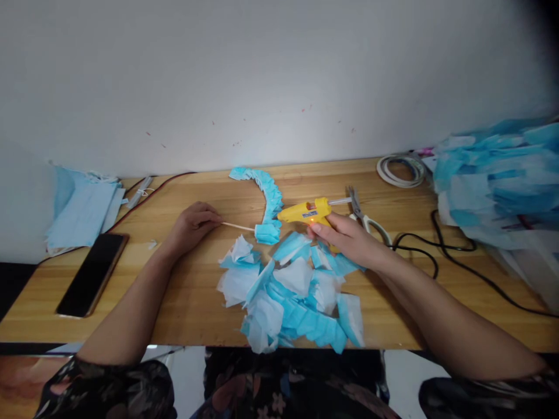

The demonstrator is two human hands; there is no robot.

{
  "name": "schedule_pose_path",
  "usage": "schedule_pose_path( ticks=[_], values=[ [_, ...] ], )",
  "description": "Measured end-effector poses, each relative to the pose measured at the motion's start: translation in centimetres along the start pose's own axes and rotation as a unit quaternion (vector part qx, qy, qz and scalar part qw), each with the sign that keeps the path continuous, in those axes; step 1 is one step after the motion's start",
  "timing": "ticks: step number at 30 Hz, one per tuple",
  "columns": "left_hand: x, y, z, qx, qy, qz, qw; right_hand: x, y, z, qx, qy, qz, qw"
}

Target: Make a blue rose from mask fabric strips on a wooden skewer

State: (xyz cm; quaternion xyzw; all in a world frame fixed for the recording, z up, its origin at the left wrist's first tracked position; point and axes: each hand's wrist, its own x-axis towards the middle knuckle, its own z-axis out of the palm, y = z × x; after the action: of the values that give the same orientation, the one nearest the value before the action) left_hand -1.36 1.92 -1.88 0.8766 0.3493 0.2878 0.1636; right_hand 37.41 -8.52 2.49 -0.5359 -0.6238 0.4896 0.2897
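Pinched in my left hand (196, 225) is the end of a thin wooden stick (238, 226). The stick's other end meets a blue folded piece (267, 233), where a curved, pleated blue strip (271, 195) begins and arcs up toward the wall. My right hand (345, 235) grips a yellow glue gun (305, 213), its nozzle pointing left at the strip, close to the folded piece. A clear glue stick (339, 201) sticks out of the gun's back. Blue and white cut pieces (297, 291) lie heaped below, at the table's front edge.
Scissors (356, 203) lie behind my right hand, near a white cable coil (400, 170). A bag of blue pieces (502, 180) and a black cord (480, 270) are at right. Face masks (82, 209) and a phone (93, 274) are at left, before the wall.
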Motion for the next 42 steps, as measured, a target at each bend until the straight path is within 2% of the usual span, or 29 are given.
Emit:
schedule_pose_path(
  ticks=[14, 18, 23, 26, 33, 42],
  values=[
    [0.0, -0.1, 0.0, -0.005, 0.0, 0.013, 1.0, -0.3, -0.4, -0.5, -0.062, 0.009, -0.007, 0.998],
    [0.0, -0.1, 0.0, -0.006, 0.0, 0.01, 1.0, -0.4, -0.3, -1.2, -0.043, 0.012, 0.016, 0.999],
    [0.0, -0.1, 0.1, -0.007, 0.003, 0.023, 1.0, -0.1, 0.3, -1.7, 0.041, 0.03, -0.004, 0.999],
    [-0.1, -0.2, 0.1, -0.007, 0.004, 0.027, 1.0, 0.1, 0.6, -1.4, 0.07, 0.044, -0.003, 0.997],
    [-0.1, 0.0, 0.1, -0.013, 0.008, 0.02, 1.0, 0.5, 0.9, -0.3, 0.001, 0.049, -0.014, 0.999],
    [-0.1, 0.0, 0.0, -0.004, 0.002, 0.02, 1.0, 0.6, 1.2, 0.0, -0.002, 0.045, -0.019, 0.999]
  ],
)
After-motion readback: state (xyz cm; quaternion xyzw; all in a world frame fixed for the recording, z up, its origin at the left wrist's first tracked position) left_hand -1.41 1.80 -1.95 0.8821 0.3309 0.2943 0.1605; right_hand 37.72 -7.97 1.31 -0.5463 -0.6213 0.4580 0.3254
